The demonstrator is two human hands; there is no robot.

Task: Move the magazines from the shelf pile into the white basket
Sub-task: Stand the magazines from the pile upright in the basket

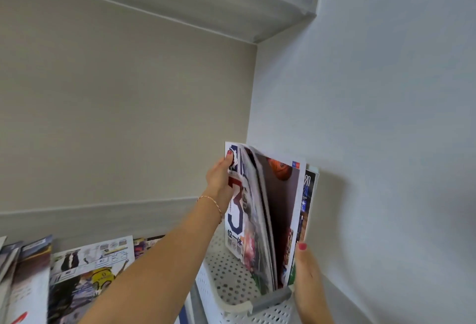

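Observation:
A white perforated basket (226,280) stands on the shelf at the lower right, against the side wall. Several magazines stand upright inside it. My left hand (219,177) grips the top left corner of a magazine with a large "3" on its cover (238,215), which is fanned open above the basket. My right hand (306,274) holds the lower edge of the upright magazines (306,195) at the basket's near right rim. The pile of magazines (85,274) lies flat on the shelf at the lower left.
A grey upper shelf (231,7) juts out overhead. The beige back wall and the pale side wall (386,117) meet in the corner behind the basket. A bracelet circles my left wrist.

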